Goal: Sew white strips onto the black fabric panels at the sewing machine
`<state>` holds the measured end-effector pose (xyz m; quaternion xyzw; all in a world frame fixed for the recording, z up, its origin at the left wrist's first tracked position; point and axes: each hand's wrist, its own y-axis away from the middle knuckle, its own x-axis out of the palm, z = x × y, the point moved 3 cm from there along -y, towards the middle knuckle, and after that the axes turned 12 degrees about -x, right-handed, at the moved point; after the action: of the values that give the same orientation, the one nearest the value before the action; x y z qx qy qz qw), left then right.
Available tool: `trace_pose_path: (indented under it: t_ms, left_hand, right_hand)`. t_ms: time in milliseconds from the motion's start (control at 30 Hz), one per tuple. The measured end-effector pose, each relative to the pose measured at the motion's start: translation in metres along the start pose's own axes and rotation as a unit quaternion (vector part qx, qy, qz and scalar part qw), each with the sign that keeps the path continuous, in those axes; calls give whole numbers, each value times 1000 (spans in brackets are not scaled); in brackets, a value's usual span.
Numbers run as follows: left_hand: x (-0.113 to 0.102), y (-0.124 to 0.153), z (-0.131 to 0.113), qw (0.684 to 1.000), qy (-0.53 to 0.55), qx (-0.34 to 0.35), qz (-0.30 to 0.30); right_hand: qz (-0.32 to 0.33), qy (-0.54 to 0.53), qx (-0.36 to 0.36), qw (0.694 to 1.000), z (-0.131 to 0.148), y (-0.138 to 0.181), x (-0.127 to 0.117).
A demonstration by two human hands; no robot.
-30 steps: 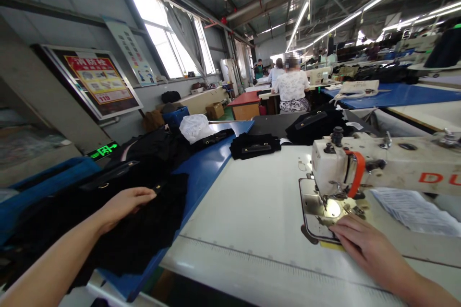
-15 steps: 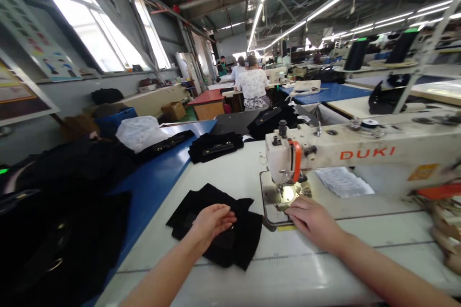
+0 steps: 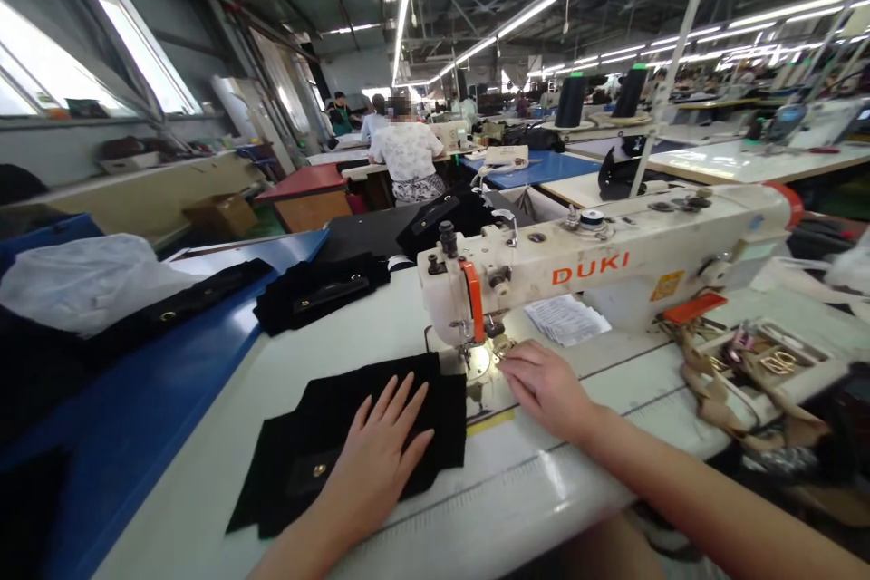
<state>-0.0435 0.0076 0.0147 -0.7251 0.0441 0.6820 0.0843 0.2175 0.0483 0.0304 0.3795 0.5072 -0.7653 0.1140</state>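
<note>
A black fabric piece (image 3: 292, 435) with a dark strip and a brass-coloured ring lies flat on the pale sewing table (image 3: 544, 498). My left hand (image 3: 381, 444) rests on it, palm down with fingers spread. The fabric's right edge reaches close to the needle area of the white sewing machine (image 3: 517, 276), marked DUKI. Beside the lit needle plate (image 3: 478, 362), my right hand (image 3: 544, 385) has its fingertips pressed together. What they pinch, if anything, is too small to make out.
Folded black pieces (image 3: 323, 290) lie behind on the table. White paper labels (image 3: 567, 319) sit under the machine arm. To the right stands a tray (image 3: 808, 362) of metal rings beside tan straps (image 3: 707, 381). A blue surface (image 3: 177, 353) adjoins at left; a co-worker (image 3: 406, 154) sits ahead.
The black fabric now lies flatter and nearer the needle. My left hand has gone from curled above it to spread flat on it. The view has turned right.
</note>
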Motion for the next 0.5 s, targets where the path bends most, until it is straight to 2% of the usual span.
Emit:
trace_pose_path:
  t_ms: [67, 133, 267, 367, 500]
  left_hand:
    - [7, 5, -5, 999, -6, -33, -12]
    - [11, 7, -10, 998, -7, -57, -23]
    - [10, -1, -20, 993, -23, -108, -40]
    - [10, -8, -26, 992, -38, -112, -50]
    - [11, -11, -28, 992, -42, -103, -56]
  right_hand:
    - [-13, 41, 48, 998, -21, 7, -20]
    - [0, 101, 122, 987, -47, 17, -41]
    - [121, 169, 248, 946, -83, 33, -70]
    - [165, 177, 268, 933, -88, 39, -74]
    - [156, 182, 276, 931, -87, 40, -69]
